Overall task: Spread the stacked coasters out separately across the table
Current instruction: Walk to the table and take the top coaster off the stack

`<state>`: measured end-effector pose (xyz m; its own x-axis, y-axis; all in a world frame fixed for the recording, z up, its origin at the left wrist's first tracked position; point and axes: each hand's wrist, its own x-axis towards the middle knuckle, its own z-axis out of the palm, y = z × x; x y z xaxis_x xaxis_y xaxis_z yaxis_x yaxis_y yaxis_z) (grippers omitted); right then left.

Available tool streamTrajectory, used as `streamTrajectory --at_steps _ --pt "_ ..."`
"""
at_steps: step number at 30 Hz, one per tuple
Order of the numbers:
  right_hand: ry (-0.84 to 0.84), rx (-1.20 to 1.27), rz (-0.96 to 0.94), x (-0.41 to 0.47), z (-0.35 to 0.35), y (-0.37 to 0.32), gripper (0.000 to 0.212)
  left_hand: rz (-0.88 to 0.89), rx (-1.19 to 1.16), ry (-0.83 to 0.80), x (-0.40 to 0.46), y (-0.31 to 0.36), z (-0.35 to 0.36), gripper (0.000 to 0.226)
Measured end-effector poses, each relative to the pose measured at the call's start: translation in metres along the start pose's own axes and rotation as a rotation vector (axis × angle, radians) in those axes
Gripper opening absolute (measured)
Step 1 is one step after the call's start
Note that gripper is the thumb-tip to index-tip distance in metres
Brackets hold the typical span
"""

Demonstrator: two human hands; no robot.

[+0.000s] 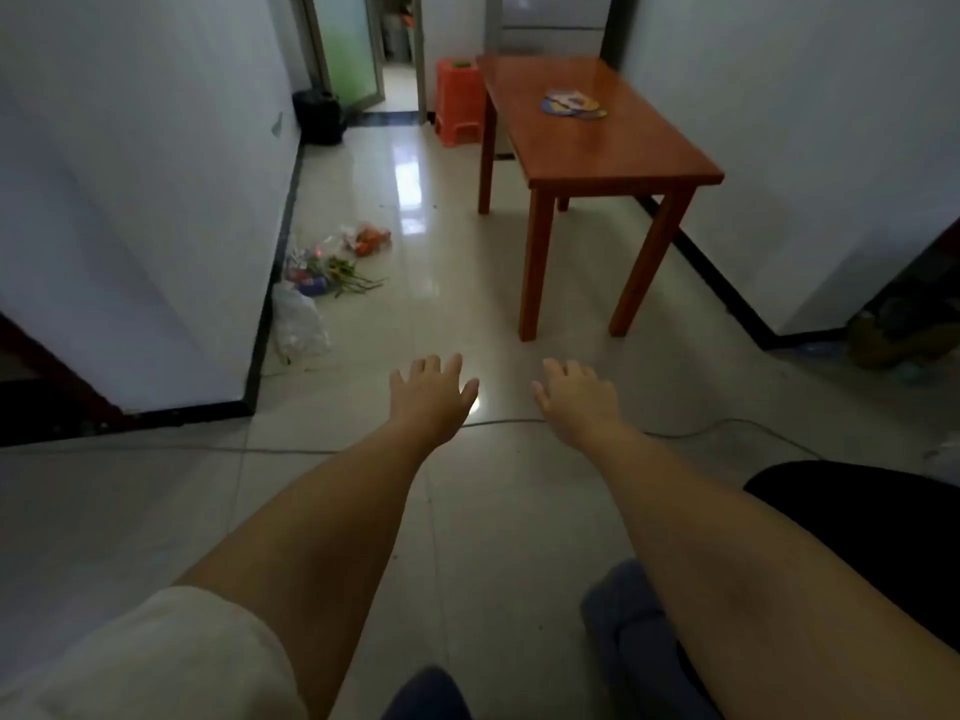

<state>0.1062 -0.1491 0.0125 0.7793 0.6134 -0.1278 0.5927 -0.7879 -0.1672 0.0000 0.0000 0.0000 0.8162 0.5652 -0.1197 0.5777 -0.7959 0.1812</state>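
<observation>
A loose stack of colourful round coasters (571, 104) lies near the far middle of a reddish-brown wooden table (623, 158), which stands against the right wall some way ahead of me. Both my arms reach forward over the tiled floor, well short of the table. My left hand (431, 394) is palm down with fingers apart and holds nothing. My right hand (576, 394) is the same, empty with fingers spread.
An orange plastic stool (457, 101) stands left of the table's far end. Plastic bags, flowers and litter (332, 267) lie along the left wall. A cable (727, 431) crosses the floor. A black bin (319, 116) sits by a glass door.
</observation>
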Motion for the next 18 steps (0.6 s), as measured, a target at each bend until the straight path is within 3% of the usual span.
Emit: streamTrajectory --at_steps 7,18 --pt "-0.055 -0.057 -0.088 0.075 0.008 -0.027 0.047 -0.065 -0.037 -0.043 0.065 -0.030 0.006 0.053" --pt "-0.005 -0.008 -0.029 0.278 -0.020 -0.102 0.044 -0.032 0.005 -0.031 0.269 -0.112 -0.061 0.055"
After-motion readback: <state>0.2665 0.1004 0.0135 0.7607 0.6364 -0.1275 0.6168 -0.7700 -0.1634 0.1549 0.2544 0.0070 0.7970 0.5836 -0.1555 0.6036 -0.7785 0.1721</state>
